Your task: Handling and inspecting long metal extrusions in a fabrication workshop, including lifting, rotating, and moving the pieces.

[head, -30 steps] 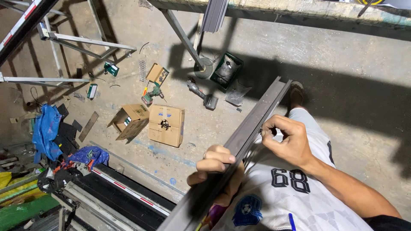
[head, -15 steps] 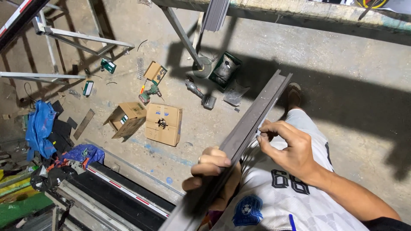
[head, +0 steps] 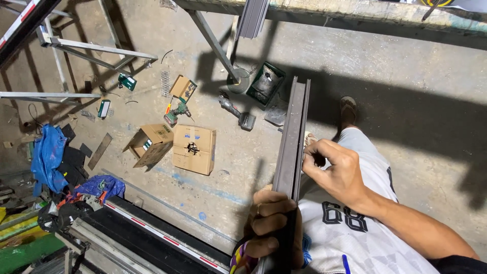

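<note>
Long dark grey metal channel profile (head: 293, 139) held upright and slightly tilted, lower end in front of the white numbered jersey (head: 350, 238), upper end reaching above the concrete floor (head: 406, 116). Left hand (head: 271, 223) wrapped tightly around the lower part, fingers closed on it. Right hand (head: 337, 170) pinched against the right edge midway up, fingertips touching; closed brown cardboard box (head: 194, 148) and green cordless drill (head: 176, 113) lying well apart on the floor.
</note>
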